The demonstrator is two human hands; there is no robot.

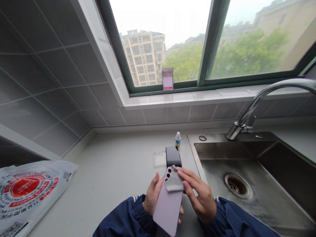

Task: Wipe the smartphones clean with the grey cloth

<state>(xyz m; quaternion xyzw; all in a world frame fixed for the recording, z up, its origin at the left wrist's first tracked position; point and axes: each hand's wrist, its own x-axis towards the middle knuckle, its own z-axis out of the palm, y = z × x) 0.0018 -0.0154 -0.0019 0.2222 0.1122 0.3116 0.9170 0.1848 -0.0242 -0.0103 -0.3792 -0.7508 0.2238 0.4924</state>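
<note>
Lilac in colour, the phone sits back side up in the head view, held out over the near edge of the pale grey surface, its camera lenses pointing away from the person. The left hand has its grip closed around the phone from the left and underneath, with the thumb raised along the phone's left edge and a fingertip showing past its lower right side. The right hand rests on the phone's upper right part, its fingers pressing a small grey cloth flat against the back, just below the lenses; that grip is narrow, fingers pinned on the cloth rather than wrapped around it. Both arms wear dark blue sleeves with white stripes at the cuffs. Just beyond the lilac phone, a second, black phone lies flat on the surface, and a clear case lies touching or just beside its left side. Behind the black phone stands a small dropper bottle with a white cap, upright, near the corner of the steel sink. The sink fills the right side, with a drain in its floor and a curved tap arching over it. At the far left of the surface lies a white plastic bag with red print. Grey tiles cover the wall, and above them a green-framed window looks out on trees and buildings.
</note>
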